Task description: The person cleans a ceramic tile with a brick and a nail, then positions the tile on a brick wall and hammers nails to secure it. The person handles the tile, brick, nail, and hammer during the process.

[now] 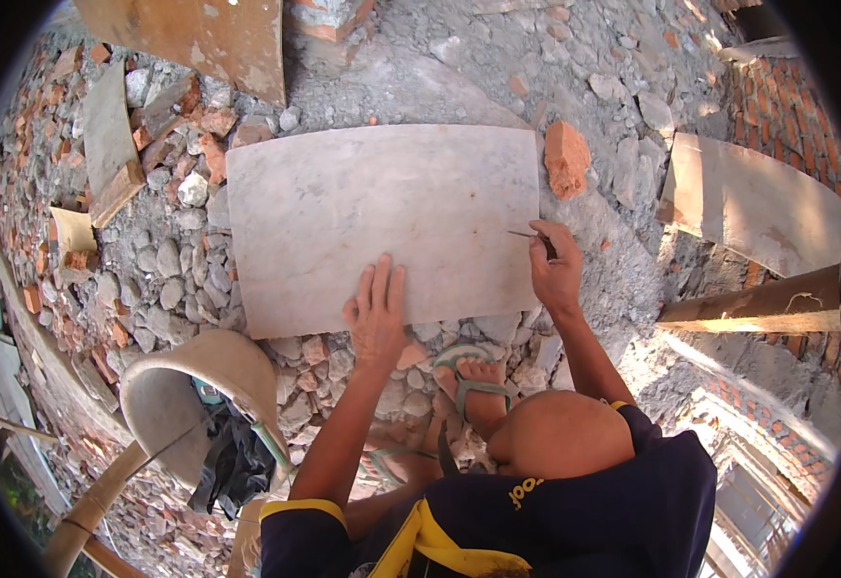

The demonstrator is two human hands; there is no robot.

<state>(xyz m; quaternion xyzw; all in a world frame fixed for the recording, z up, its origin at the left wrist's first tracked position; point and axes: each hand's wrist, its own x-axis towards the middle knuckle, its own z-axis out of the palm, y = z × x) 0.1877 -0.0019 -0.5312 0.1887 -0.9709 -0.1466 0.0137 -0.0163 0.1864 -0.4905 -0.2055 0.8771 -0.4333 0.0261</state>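
Observation:
A pale, grey-veined stone slab (pixel 382 212) lies flat in front of me on the rubble. My left hand (pixel 378 306) rests on its near edge, fingers stretched out and pressed flat on the surface. At the slab's right edge, my right hand (pixel 556 270) is closed around a thin, dark, pointed tool (pixel 522 233). Its tip points left over the slab; whether it touches the stone I cannot tell. Just beyond the right edge, a broken orange brick (pixel 566 159) sits on the ground.
A pale bucket (pixel 151 395) holding a black plastic bag (pixel 233 460) stands at the near left. Loose stones (pixel 175 260) and brick pieces cover the left side. A brown board (pixel 204 39) lies at the far left, another slab (pixel 753 202) at the right, beside a wooden beam (pixel 758 303).

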